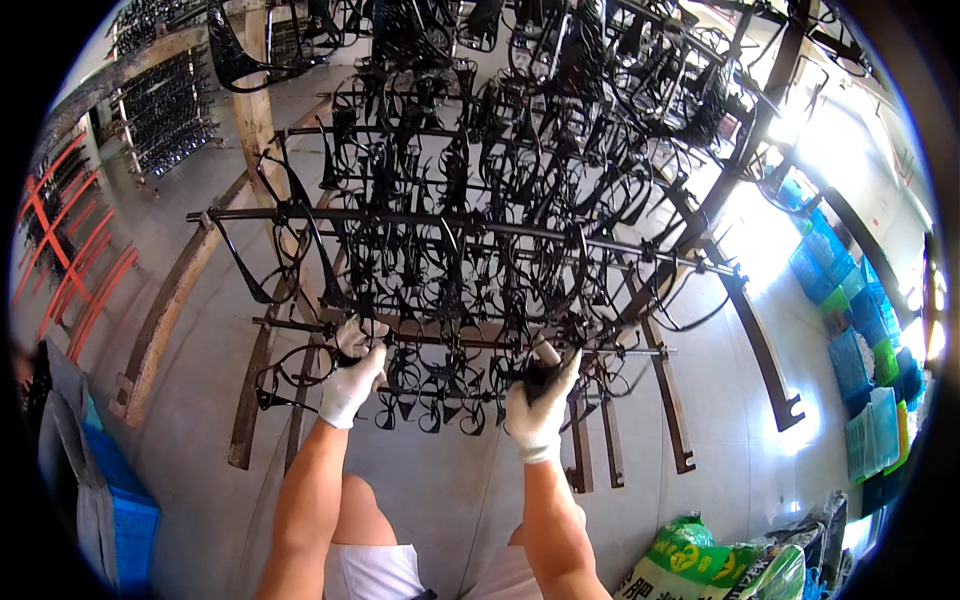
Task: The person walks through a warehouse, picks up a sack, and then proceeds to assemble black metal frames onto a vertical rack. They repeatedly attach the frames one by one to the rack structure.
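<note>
My left hand (354, 382), in a white glove with dark grime on it, is closed at the left part of a low horizontal metal bar (463, 342). My right hand (540, 405), gloved the same way, is closed near the bar's right part, its thumb pointing up; the bar partly hides its fingers. Glossy black pieces (452, 388) with thin loops and flat pointed tongues hang from this bar between my hands. Just above, a longer black bar (400, 217) carries more such pieces, tangled closely together. What exactly lies inside each palm is partly hidden.
Notched metal arms (752, 335) and rusty beams (165, 310) of the rack reach toward me on both sides. Red bars (65, 250) stand at left. Blue and green crates (868, 370) line the right; green-white sacks (715, 565) lie near right. A blue box (130, 530) stands near left.
</note>
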The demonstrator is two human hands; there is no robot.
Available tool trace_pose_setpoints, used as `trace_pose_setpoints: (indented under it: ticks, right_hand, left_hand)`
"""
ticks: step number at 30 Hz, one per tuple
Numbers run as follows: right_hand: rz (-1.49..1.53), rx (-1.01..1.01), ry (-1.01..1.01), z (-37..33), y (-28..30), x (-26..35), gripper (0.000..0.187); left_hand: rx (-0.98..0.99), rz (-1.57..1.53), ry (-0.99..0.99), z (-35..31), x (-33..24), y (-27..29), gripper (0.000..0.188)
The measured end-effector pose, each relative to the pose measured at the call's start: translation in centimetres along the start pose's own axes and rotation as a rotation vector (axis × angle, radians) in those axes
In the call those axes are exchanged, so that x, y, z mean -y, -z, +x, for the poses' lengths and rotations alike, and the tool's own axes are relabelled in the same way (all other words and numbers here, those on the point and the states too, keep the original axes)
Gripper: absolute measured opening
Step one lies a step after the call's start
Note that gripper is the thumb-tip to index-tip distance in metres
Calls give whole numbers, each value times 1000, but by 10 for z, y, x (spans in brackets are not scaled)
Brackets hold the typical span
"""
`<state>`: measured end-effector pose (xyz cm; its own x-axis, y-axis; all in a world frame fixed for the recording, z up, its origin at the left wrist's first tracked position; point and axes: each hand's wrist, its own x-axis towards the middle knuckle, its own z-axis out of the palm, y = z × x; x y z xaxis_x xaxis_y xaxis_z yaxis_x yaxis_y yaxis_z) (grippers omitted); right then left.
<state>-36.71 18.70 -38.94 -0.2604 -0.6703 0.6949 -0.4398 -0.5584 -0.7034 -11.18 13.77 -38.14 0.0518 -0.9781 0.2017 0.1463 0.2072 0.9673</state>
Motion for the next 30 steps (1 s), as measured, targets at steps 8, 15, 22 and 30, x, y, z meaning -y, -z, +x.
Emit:
trace_pose_setpoints:
  ticks: [8,15,22,30]
  right_hand:
    - [113,102,-279,25,-3,11,100]
    - [-86,39,-270,49,-12,22,102]
    - [-98,-61,-389,28,-18,30,101]
    - [390,-50,-452,-10,-23,3,57]
  left_hand:
    - [-41,-18,-180,-55,-7,-72,28]
    - [21,-153,-141,2,10,-103,29]
    - [-100,-573,11,3,50,-101,36]
    - [78,-2,-116,-68,8,-70,32]
